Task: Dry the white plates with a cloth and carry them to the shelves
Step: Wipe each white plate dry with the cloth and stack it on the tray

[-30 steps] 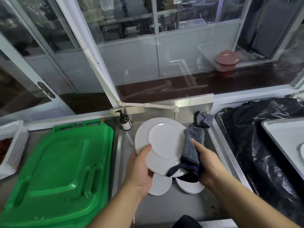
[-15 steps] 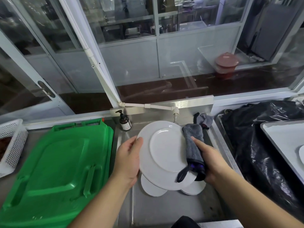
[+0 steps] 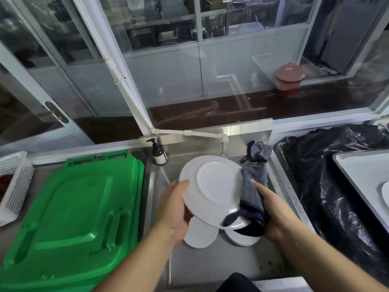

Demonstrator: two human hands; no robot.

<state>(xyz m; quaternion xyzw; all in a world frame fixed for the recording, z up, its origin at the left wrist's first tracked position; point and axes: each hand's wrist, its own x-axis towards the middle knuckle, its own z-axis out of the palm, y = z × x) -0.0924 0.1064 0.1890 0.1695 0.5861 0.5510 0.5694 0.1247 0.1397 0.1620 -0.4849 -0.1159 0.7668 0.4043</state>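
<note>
Left hand (image 3: 174,209) gripped white plate (image 3: 212,188) at its left rim, above sink (image 3: 210,264). Right hand (image 3: 273,213) clamped grey cloth (image 3: 251,192) against plate's right edge. 2 plates (image 3: 200,234) lay below.

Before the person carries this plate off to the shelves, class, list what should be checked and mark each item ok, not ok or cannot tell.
1. Left hand grips the held plate at its rim: ok.
2. Right hand holds the grey cloth against the plate's edge: ok.
3. Plate fully dry: cannot tell.
4. More plates waiting in the sink: not ok, some remain.
5. Route to the shelves: cannot tell, out of view.
</note>
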